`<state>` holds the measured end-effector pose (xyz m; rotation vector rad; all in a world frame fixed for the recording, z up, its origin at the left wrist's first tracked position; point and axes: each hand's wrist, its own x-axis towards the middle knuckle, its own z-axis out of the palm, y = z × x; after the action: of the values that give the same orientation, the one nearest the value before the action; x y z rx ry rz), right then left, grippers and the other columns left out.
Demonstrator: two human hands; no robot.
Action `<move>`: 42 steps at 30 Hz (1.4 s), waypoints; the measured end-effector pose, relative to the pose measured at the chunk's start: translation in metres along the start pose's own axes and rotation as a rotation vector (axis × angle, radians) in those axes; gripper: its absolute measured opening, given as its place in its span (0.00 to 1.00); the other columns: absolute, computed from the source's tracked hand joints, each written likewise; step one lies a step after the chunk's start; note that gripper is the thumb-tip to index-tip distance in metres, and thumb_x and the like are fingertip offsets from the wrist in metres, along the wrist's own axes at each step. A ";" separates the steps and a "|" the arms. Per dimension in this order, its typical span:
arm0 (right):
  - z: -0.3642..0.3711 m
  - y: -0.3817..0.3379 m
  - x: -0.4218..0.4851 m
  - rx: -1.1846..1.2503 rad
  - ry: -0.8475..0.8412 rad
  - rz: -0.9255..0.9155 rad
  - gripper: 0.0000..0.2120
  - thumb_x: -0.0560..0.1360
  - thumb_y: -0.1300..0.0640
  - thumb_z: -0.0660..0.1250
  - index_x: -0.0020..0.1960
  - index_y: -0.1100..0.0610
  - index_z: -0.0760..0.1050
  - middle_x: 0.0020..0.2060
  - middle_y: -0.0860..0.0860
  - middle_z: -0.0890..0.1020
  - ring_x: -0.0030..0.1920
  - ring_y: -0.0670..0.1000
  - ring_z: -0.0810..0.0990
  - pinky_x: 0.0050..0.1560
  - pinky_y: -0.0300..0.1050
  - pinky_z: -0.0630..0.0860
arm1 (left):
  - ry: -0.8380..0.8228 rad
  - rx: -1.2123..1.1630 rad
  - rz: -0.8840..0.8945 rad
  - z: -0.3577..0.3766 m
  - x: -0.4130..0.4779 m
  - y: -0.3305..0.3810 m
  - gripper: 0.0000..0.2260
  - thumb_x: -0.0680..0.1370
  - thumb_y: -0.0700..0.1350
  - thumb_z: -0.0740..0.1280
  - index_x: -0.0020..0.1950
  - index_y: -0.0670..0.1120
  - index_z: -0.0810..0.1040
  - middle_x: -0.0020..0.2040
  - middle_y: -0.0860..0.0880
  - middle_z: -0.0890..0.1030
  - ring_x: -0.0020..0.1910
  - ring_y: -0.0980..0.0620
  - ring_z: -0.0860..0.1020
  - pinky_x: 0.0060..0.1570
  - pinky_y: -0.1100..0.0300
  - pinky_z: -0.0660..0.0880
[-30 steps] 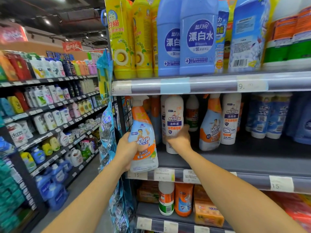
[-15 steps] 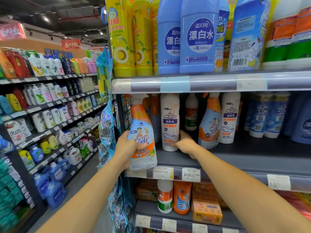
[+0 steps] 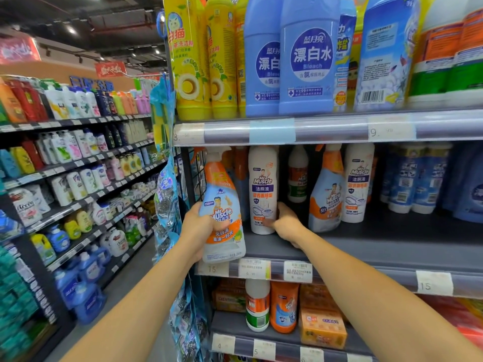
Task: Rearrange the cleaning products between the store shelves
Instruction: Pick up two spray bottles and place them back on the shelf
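Orange and white plastic marks the spray bottle (image 3: 222, 205) that the left hand (image 3: 198, 231) grips round its waist, thumb across the label. The bottle stands upright at the front lip of the middle shelf (image 3: 366, 246). Whether its base rests on the lip or hangs just clear of it cannot be told.

Just to the right of that hand, the right hand (image 3: 285, 226) reaches deeper into the shelf. Its fingers curl round the foot of a tall white bottle (image 3: 262, 189), which stands upright on the shelf board. The fingertips are blurred, so how firm the hold is stays unclear.

The step in hand looks like making room, with the white bottle being set or shifted so the sprayer can join the row. The next move probably calls for sliding the sprayer in to the left of the white bottle. Its trigger head must stay under the shelf above, and it should not knock the bottles behind.

The sprayer has a white trigger top, an orange shoulder and a pale blue lower body with a cartoon figure. A second bottle of the same kind (image 3: 325, 189) stands beyond the right hand.
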<state>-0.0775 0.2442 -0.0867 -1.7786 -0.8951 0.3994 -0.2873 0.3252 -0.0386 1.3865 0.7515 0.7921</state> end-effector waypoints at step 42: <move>-0.049 0.051 -0.089 -1.139 -0.066 -0.418 0.35 0.74 0.28 0.50 0.75 0.46 0.64 0.72 0.47 0.69 0.70 0.48 0.69 0.67 0.44 0.67 | -0.015 0.190 0.012 0.014 0.063 -0.009 0.36 0.67 0.22 0.71 0.71 0.45 0.71 0.59 0.43 0.82 0.62 0.42 0.78 0.64 0.42 0.74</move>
<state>-0.0859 0.1381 -0.1275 -2.4716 -1.6974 -0.4356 -0.2405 0.3703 -0.0462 1.5669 0.8241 0.7331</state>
